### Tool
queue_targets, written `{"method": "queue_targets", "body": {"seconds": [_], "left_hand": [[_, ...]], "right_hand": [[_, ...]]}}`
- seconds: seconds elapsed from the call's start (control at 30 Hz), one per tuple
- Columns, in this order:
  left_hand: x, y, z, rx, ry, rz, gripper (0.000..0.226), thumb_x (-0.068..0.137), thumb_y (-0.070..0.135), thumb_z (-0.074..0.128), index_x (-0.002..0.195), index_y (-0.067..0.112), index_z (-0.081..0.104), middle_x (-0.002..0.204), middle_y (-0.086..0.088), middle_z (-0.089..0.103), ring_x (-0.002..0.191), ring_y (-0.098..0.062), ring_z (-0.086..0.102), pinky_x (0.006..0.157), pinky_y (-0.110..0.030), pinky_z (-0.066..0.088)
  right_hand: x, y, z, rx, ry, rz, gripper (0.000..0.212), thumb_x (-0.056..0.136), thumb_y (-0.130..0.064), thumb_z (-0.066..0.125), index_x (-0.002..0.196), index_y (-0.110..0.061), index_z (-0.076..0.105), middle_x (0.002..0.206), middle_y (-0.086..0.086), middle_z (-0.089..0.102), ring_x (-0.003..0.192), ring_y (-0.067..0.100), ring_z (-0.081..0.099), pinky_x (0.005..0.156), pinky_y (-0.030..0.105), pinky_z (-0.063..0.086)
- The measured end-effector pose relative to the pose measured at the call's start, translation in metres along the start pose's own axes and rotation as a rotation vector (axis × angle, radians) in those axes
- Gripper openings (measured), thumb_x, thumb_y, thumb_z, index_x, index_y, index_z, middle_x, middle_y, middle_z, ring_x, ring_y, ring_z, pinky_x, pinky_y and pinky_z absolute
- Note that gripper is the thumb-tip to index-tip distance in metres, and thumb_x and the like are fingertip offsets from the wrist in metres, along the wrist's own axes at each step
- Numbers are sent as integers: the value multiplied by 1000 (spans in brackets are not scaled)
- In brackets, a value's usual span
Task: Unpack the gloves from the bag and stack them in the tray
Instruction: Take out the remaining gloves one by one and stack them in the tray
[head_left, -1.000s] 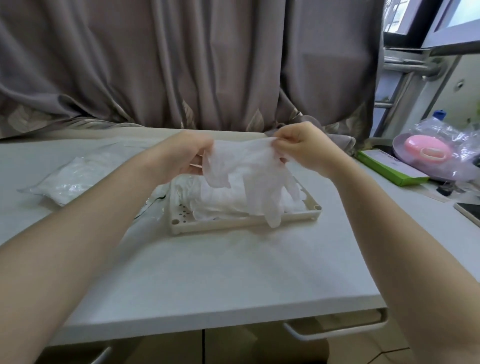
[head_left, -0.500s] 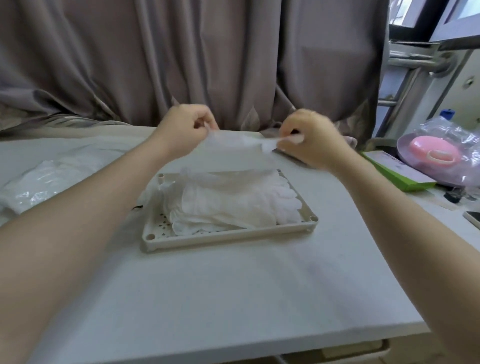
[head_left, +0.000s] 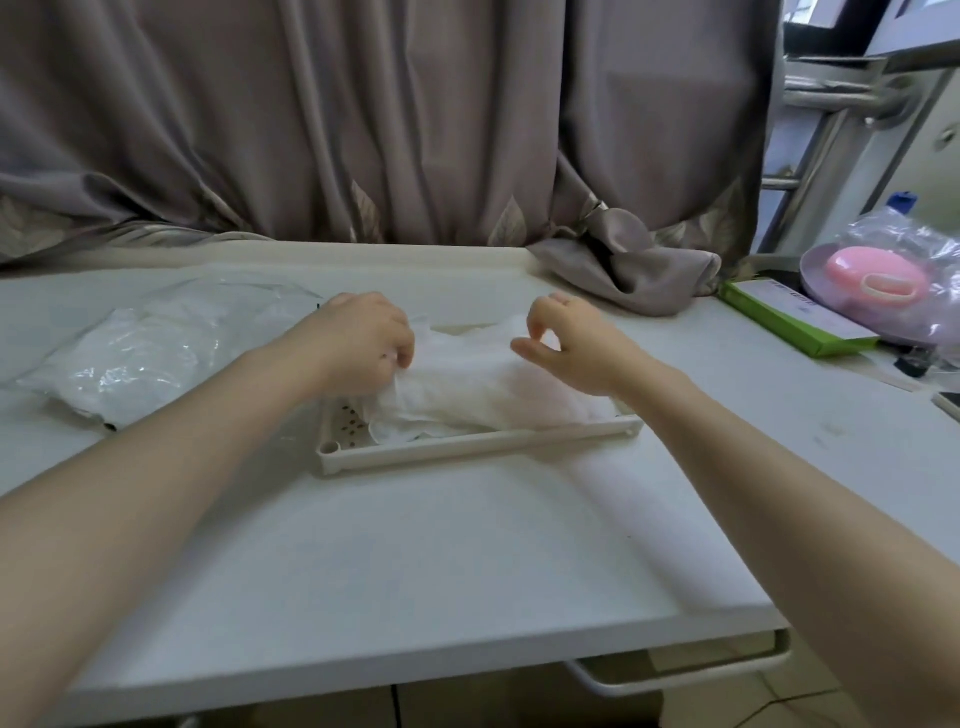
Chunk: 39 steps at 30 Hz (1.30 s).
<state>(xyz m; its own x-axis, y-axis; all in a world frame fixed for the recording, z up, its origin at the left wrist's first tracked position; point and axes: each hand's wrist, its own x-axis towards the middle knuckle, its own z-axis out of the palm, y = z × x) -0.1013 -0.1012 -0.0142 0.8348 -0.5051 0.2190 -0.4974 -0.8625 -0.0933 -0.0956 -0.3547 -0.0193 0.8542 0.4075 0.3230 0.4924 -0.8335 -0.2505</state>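
A beige perforated tray (head_left: 478, 448) sits on the white table and holds a pile of thin white gloves (head_left: 483, 384). My left hand (head_left: 363, 338) is at the pile's left end, its curled fingers pinching the edge of the top glove. Over the pile's right end hovers my right hand (head_left: 569, 345), with thumb and fingers loosely curled and apart, holding nothing. The clear plastic bag (head_left: 140, 358) with more white gloves inside lies on the table to the left of the tray.
A grey curtain (head_left: 623, 270) hangs behind the table, with a fold of it lying on the back right corner. At the right stand a green box (head_left: 795, 322) and a pink item wrapped in plastic (head_left: 878, 275). The table's front edge (head_left: 415, 675) is near me.
Both hands brought the stretched glove down from above the tray onto the pile. My right hand let go of it; my left hand still pinches its edge.
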Motion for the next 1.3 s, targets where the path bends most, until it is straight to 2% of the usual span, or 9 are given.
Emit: {"method": "queue_targets", "body": {"seconds": [0.13,0.3,0.53,0.8,0.93,1.07,1.17,1.23,1.3], "left_hand": [[15,25,-1,-174,259,7,57,69,46,25,88,12,67,101,-3,62,101,-24,51,88,-33,35],[38,34,32,184,-205,-3,79,85,68,29,145,16,26,148,-3,36,136,-19,31,113,-36,16],[21,20,46,82,-338,-268,120,58,88,46,148,17,12,143,-5,39,129,-24,40,97,-34,36],[7,19,45,-59,-269,-370,110,63,80,54,145,14,22,147,-4,34,133,-22,32,102,-37,34],[-12,26,29,-151,-52,-227,72,86,58,49,141,14,33,147,-2,36,133,-22,34,104,-36,33],[-50,6,10,-232,408,-85,41,85,35,43,98,8,70,111,-12,62,104,-34,57,85,-43,47],[-71,-21,11,-151,529,-382,24,81,19,51,82,14,74,131,-16,52,129,-40,37,106,-47,25],[-83,-37,19,-218,445,-594,21,82,15,57,93,21,74,153,-11,24,143,-34,7,114,-39,1],[-95,-57,27,-384,375,-717,26,83,15,57,104,24,70,156,-6,15,144,-27,7,115,-36,3]], "right_hand": [[16,-16,10,-17,-1,-116,54,81,-45,67,122,-15,49,127,4,49,123,22,40,99,30,30],[26,-19,46,-245,-366,106,130,58,-67,73,148,-30,-13,158,-2,9,146,26,-6,115,49,-9],[28,11,33,-292,-569,278,131,50,-80,66,149,-32,-6,158,-10,0,146,21,-4,116,53,0],[8,16,32,-118,-457,420,136,52,-71,73,149,-26,-11,159,1,-3,146,21,-2,117,47,10],[-2,-12,25,-287,-272,285,126,60,-70,69,150,-24,-6,159,3,-9,146,24,-9,118,46,-1],[6,-68,25,-78,-192,-11,65,82,-51,63,138,-27,42,159,5,8,146,24,-1,118,39,7],[15,-111,47,14,-41,-249,26,94,-16,53,117,-13,64,147,14,38,141,31,24,112,35,22],[21,-135,60,99,46,-318,27,90,4,47,104,-3,69,130,17,56,126,33,47,101,31,35],[30,-159,74,137,79,-341,37,82,15,43,106,0,67,124,16,60,113,32,57,93,28,40]]}}
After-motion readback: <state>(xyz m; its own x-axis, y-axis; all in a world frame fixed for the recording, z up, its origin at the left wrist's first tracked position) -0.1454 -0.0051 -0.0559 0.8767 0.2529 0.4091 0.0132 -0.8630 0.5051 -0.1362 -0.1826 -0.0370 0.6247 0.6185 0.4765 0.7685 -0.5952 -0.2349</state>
